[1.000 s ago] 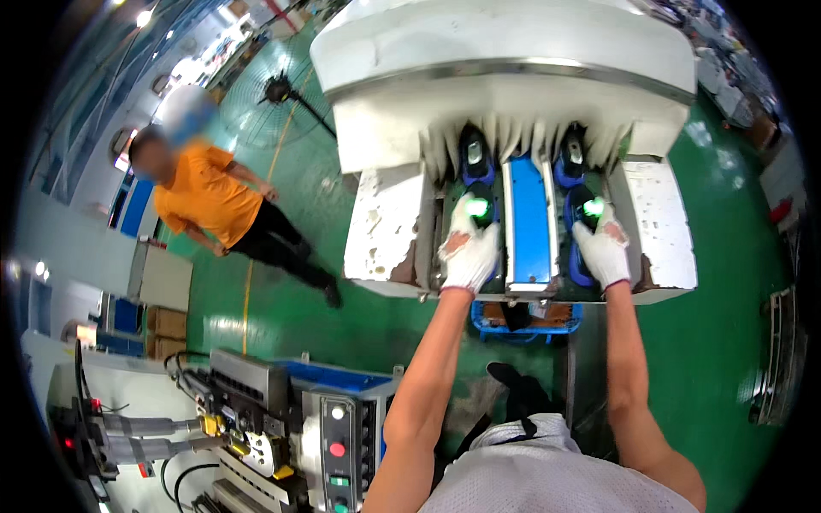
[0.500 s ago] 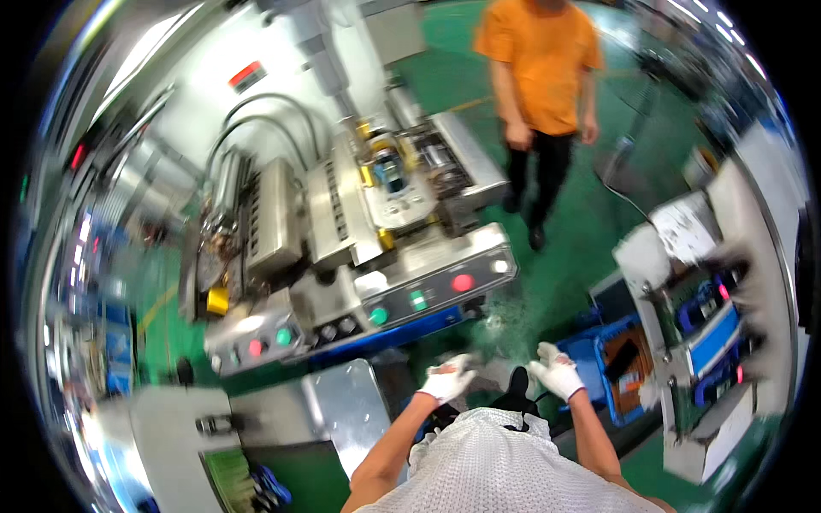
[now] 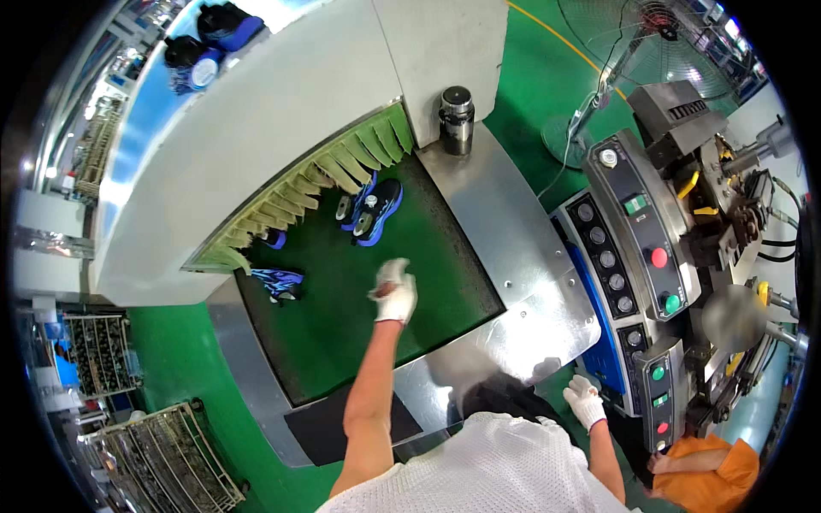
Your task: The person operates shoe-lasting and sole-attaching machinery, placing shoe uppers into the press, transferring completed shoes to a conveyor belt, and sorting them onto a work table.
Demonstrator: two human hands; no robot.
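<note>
My left hand (image 3: 395, 292), in a white glove, reaches over a green conveyor belt (image 3: 342, 299) with its fingers apart and nothing in them. Just beyond it stands a blue and black shoe (image 3: 380, 212), with a second such shoe (image 3: 345, 210) close at its left. Metal parts show at their heels. A further blue shoe (image 3: 278, 282) lies at the belt's left side, and one more shoe (image 3: 274, 238) is partly hidden by green strips. My right hand (image 3: 585, 402), gloved too, hangs low beside the machine, its fingers stretched out and empty.
Green strips (image 3: 308, 184) curtain the pale housing's opening. A steel flask (image 3: 457, 120) stands on the metal edge. Right of me is a machine with a button panel (image 3: 646, 231). A person in orange (image 3: 705, 474) is at lower right. A wire rack (image 3: 167, 457) stands at left.
My view has swung from the pressing machine to the conveyor, so the machine is now at my right. My left hand has reached out over the belt.
</note>
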